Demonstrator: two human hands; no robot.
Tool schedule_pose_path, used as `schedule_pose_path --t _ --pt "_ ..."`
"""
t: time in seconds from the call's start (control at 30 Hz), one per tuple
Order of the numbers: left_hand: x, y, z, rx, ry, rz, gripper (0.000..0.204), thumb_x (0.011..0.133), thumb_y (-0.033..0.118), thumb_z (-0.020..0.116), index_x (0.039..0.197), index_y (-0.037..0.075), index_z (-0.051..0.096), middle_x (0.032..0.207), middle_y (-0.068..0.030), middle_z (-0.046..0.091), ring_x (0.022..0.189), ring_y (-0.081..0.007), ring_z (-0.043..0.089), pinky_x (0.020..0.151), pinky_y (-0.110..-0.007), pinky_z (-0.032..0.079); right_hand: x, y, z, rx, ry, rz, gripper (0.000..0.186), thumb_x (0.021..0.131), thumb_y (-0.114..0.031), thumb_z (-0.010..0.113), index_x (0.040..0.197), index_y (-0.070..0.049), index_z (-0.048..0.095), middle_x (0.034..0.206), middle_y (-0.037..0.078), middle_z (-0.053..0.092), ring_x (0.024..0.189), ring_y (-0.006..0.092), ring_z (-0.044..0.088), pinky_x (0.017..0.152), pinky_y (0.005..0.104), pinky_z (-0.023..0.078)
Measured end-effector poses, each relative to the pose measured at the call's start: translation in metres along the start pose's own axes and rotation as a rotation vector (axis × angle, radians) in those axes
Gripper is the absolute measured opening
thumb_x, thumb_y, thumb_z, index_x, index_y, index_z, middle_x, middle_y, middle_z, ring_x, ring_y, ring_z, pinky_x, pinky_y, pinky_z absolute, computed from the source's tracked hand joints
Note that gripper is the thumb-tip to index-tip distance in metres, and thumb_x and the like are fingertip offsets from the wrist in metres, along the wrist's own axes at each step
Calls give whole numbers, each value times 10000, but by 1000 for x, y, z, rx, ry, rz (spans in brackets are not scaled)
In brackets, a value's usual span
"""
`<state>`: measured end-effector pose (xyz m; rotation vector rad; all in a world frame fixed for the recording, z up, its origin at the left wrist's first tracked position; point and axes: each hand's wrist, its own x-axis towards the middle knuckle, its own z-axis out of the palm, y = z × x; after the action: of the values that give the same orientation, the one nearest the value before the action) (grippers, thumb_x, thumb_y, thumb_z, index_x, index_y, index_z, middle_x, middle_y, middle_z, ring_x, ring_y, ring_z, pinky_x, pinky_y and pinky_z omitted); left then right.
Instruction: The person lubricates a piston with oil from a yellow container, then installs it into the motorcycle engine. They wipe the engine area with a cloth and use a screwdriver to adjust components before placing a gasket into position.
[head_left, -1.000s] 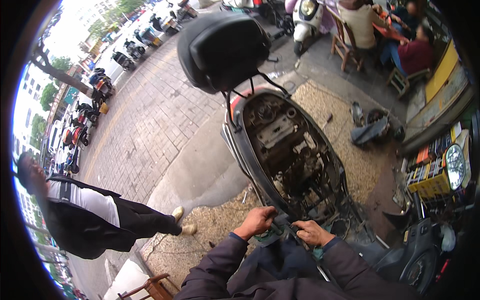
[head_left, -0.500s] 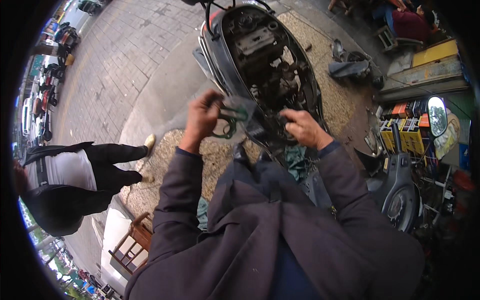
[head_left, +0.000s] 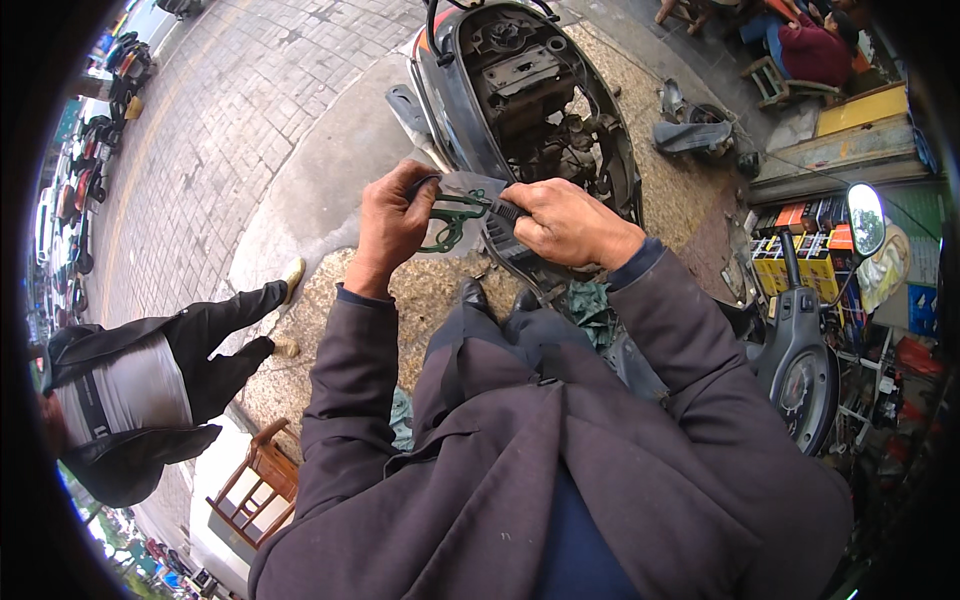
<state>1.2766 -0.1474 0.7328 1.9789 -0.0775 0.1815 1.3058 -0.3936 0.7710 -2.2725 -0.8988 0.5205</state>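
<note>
Between my hands hangs a clear plastic bag (head_left: 466, 183) with thin green gaskets (head_left: 447, 232) inside, one of them with rounded loops. My left hand (head_left: 393, 218) is closed, pinching the bag's left side between thumb and fingers. At the opposite side, my right hand (head_left: 572, 224) is also closed, its thumb and forefinger at the bag's right edge. Just beyond both hands stands a partly stripped scooter (head_left: 478, 128). Its seat is off, and the engine parts (head_left: 560, 150) show in the open body. The bag overlaps the near end of the scooter.
At the left stands a person in dark clothes (head_left: 190, 385), near a wooden chair (head_left: 262, 480). Another scooter with a round mirror (head_left: 866, 222) and dial (head_left: 800, 385) is at my right, beside stacked boxes (head_left: 800, 260). Removed parts (head_left: 695, 137) lie on the pebbled ground. Someone sits at the far right.
My right hand has come left and up from the scooter body to the bag's right edge. The bag stays in my left hand, which has shifted slightly left and up.
</note>
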Motion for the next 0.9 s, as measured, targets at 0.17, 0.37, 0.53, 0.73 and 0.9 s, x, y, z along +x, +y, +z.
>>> schedule_pose_path --t 0.17,0.37,0.53,0.73,0.9 --pt "-1 0 -16 -79 56 -50 73 894 39 613 925 -20 644 742 -89 680 693 -118 640 643 -274 503 5 -6 -8 159 78 -75 336 824 -173 618 1071 54 611 889 278 653 839 424 644 717 448 513" --pt "-11 -1 -11 -283 161 -157 62 941 28 579 959 -15 620 862 -61 681 767 -107 631 715 -248 522 38 -24 21 387 413 38 198 831 -151 719 932 1 641 716 32 613 636 92 529 587 278 447" --pt "-28 9 19 -309 347 -59 43 906 -3 595 936 -12 625 917 -68 676 824 -105 619 758 -251 503 61 -29 50 806 507 298 171 875 -154 710 806 -6 661 675 -6 619 596 47 493 540 254 415" --pt "-40 4 34 -251 316 -37 43 896 -53 565 891 -10 561 1074 -118 671 891 -112 612 795 -260 498 66 -33 64 1070 523 250 204 839 -140 690 740 28 631 631 -13 572 559 60 478 505 285 419" --pt "-43 5 33 -336 296 -58 49 889 -49 572 913 -10 556 1088 -120 668 881 -112 606 768 -255 502 69 -23 71 1008 480 268 181 831 -119 665 717 16 622 629 -9 573 562 58 477 505 287 421"
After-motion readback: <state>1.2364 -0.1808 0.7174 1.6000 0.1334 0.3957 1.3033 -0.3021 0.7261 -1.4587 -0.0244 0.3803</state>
